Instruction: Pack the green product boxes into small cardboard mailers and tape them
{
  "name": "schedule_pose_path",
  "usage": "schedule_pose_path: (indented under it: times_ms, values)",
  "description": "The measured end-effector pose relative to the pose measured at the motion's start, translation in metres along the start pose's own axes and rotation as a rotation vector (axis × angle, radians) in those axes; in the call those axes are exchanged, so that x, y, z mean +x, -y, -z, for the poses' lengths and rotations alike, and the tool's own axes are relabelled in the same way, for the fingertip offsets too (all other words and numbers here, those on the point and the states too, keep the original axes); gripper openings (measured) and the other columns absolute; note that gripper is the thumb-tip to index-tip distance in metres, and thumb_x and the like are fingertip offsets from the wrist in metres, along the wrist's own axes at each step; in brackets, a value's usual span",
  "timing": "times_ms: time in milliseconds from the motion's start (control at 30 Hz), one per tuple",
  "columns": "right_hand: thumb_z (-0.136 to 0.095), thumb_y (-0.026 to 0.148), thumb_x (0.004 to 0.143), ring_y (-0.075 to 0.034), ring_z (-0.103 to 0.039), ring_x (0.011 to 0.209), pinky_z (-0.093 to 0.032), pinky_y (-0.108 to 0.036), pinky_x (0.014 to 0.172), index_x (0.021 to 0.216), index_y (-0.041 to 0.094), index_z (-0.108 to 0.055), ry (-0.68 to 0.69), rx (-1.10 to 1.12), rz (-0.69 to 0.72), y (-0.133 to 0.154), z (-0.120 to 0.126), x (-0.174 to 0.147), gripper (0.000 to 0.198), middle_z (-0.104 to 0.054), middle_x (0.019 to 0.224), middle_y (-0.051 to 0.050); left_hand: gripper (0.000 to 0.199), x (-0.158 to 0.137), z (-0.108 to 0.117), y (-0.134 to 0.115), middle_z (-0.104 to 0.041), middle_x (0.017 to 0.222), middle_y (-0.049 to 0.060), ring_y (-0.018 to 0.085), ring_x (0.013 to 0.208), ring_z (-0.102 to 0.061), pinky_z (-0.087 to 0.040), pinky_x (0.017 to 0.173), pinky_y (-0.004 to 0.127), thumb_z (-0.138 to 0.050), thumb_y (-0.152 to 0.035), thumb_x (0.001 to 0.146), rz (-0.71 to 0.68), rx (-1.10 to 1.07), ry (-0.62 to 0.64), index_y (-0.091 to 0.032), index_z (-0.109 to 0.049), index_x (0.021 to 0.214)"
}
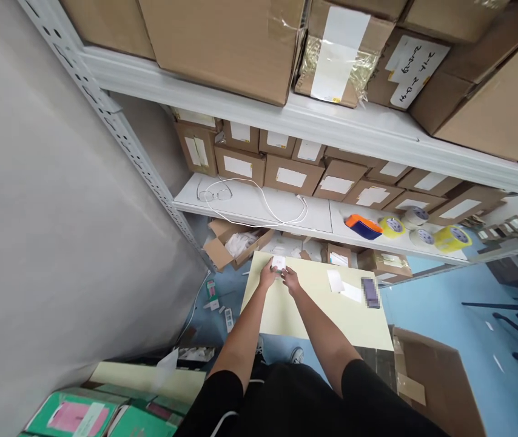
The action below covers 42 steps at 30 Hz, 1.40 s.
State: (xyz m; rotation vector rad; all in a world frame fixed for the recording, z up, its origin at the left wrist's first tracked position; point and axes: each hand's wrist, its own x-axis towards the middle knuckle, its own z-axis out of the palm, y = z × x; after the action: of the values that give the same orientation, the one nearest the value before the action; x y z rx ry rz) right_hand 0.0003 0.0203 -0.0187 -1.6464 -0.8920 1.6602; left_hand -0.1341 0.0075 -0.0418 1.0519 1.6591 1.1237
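The pale yellow table (281,309) carries white papers (335,281) beside a dark phone (370,292).

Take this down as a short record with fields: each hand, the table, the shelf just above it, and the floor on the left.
Left hand: holds a small white item with faint pink print
Right hand: fingers at the item's near right side
Table: pale top; white slips and a dark, pixelated rectangle to the right
Shelf: glasses, white cable, orange-and-blue object, tape rolls, cartons
Floor, left: green package and small scraps
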Motion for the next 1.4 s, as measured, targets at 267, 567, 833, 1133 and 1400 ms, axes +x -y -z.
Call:
schedule_pose_path:
  times_ms: [267,567,833,1133,1400]
  values:
    - [-0.082,0.041,0.069,-0.027,-0.077,0.091,-0.057,-0.041,0.083,0.107,0.027,-0.072,-0.046,0.139,0.051,0.007,0.070,-0.021,0.042,-0.079,0.101,-0.010,0.066,-0.022,0.006,-0.026,-0.062,0.149,0.016,0.036,0.144,-0.053,-0.040,0.121,0.049,-0.071,-0.036,0.087,0.021,0.222,-0.210,-0.024,-0.056,0.150]
    - [-0.079,0.043,0.069,-0.032,-0.076,0.107,-0.059,-0.042,0.088,0.109,0.025,-0.073,-0.121,0.308,0.261,0.058,0.197,-0.042,0.044,-0.080,0.112,-0.011,0.067,-0.043,-0.064,-0.106,-0.056,0.153,0.012,0.028,0.130,-0.062,-0.053,0.109,0.042,-0.054,-0.029,0.097,-0.341,0.164,-0.192,-0.029,-0.039,0.162]
    - [-0.076,0.045,0.075,-0.033,-0.065,0.130,-0.047,-0.052,0.116,0.125,0.020,-0.074,-0.240,0.188,0.652,0.155,0.298,-0.017,0.056,-0.073,0.136,-0.012,0.055,-0.057,-0.100,-0.163,-0.073,0.125,0.012,0.020,0.096,-0.072,-0.061,0.086,0.034,-0.054,-0.030,0.097,-0.449,0.157,-0.157,-0.023,-0.054,0.152]
    - [-0.063,0.021,0.090,-0.032,-0.056,0.137,-0.041,-0.046,0.122,0.134,0.011,-0.067,-0.275,-0.685,0.843,0.255,0.308,0.030,0.046,-0.066,0.141,-0.019,0.055,-0.096,-0.101,-0.192,-0.077,0.116,0.009,0.016,0.081,-0.074,-0.061,0.084,0.033,-0.053,-0.031,0.098,-0.465,0.301,-0.143,-0.023,-0.054,0.152]
    - [-0.058,0.005,0.087,-0.029,-0.064,0.113,-0.040,-0.046,0.112,0.112,0.015,-0.074,-0.238,-0.970,0.867,0.265,0.291,0.010,0.032,-0.076,0.115,-0.013,0.056,-0.131,-0.095,-0.201,-0.077,0.110,0.008,0.014,0.074,-0.073,-0.059,0.065,0.025,-0.056,-0.035,0.097,-0.433,0.284,-0.247,-0.023,-0.055,0.151]
